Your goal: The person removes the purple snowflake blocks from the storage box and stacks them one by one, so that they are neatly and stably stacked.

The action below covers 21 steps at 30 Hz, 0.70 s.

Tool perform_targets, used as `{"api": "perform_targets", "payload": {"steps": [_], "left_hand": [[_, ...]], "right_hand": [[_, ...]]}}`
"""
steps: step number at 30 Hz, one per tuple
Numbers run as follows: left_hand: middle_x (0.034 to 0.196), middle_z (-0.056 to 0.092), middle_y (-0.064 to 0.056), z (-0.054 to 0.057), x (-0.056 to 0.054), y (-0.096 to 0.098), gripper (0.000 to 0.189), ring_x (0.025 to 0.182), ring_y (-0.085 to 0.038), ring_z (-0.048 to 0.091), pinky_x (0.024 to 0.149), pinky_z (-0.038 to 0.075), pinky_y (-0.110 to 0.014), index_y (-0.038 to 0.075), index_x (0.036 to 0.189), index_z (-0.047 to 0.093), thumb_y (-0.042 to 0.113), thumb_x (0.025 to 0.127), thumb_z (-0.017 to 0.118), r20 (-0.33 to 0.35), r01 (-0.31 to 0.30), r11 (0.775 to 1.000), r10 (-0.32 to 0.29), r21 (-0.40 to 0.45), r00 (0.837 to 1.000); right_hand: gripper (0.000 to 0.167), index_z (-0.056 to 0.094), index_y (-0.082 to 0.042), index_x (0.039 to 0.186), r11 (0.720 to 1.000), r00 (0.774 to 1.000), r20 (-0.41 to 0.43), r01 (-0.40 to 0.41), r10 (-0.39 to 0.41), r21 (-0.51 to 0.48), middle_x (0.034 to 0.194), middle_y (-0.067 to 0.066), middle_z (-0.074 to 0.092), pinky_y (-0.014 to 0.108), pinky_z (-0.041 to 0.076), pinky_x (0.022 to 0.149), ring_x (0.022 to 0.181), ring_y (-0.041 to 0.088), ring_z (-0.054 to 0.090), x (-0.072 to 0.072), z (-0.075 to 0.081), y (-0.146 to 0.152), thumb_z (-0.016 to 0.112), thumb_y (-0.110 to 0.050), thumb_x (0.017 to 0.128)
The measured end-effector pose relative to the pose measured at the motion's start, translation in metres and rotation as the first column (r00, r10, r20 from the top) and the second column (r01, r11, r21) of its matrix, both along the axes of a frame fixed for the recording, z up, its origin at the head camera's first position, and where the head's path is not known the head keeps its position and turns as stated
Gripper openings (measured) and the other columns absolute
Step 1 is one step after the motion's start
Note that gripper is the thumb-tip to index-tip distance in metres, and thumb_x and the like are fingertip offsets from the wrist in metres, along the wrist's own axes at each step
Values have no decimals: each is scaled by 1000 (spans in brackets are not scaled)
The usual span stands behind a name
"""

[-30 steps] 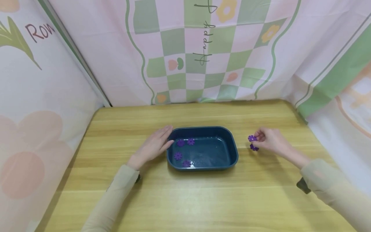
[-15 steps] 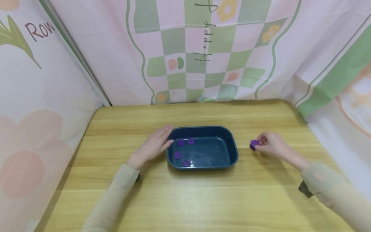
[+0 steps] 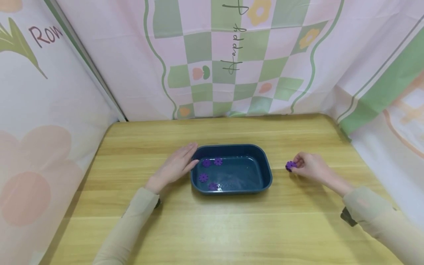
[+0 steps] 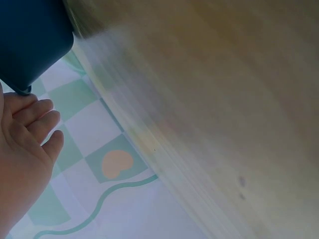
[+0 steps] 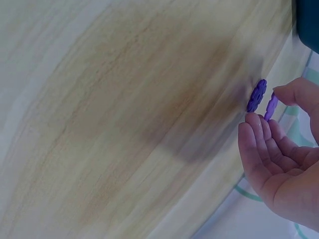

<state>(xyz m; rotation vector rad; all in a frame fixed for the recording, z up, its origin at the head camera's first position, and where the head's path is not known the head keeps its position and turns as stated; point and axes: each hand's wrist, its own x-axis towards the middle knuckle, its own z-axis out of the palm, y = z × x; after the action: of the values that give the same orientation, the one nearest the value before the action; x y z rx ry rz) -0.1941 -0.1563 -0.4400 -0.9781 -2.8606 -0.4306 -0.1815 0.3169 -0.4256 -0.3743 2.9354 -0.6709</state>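
A dark blue rectangular bin (image 3: 238, 193) stands on the table, with several purple flower-shaped discs lying inside near its left end, one of them a disc (image 3: 203, 177) by the left wall. My left hand (image 3: 175, 165) rests against the bin's left rim, fingers fairly straight; the left wrist view shows its fingertips at the bin's edge. To the right of the bin, my right hand (image 3: 309, 167) pinches a purple flower-shaped disc (image 5: 271, 107) between thumb and fingers. Just beyond it, a second purple disc (image 5: 256, 96) lies close to the tabletop; whether the two touch is unclear.
The wooden table (image 3: 215, 235) carries the bin in its middle. A patterned curtain (image 3: 232, 84) hangs along the back edge, and more printed cloth (image 3: 49, 165) closes off the left side. Dark wrist cameras sit under both sleeves.
My right hand has lowered slightly toward the near side, bringing its pinched disc from above the other disc down over it. The left hand and the bin have stayed in place.
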Motion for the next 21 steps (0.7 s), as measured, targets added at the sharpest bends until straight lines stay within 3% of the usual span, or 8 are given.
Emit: {"api": "perform_targets", "payload": {"steps": [21], "left_hand": [[158,37,-20,0,0,0,62,149,-33,35,123,31,-50,-1,152,33,38,106,43,-3,2,1000,-2,-2,1000]], "right_hand": [[29,65,9,94,1000,1000,19,-4,3,25,83,18,71,42,61,70,75,26,68,-3,-4,-2,77,-14,80]]}}
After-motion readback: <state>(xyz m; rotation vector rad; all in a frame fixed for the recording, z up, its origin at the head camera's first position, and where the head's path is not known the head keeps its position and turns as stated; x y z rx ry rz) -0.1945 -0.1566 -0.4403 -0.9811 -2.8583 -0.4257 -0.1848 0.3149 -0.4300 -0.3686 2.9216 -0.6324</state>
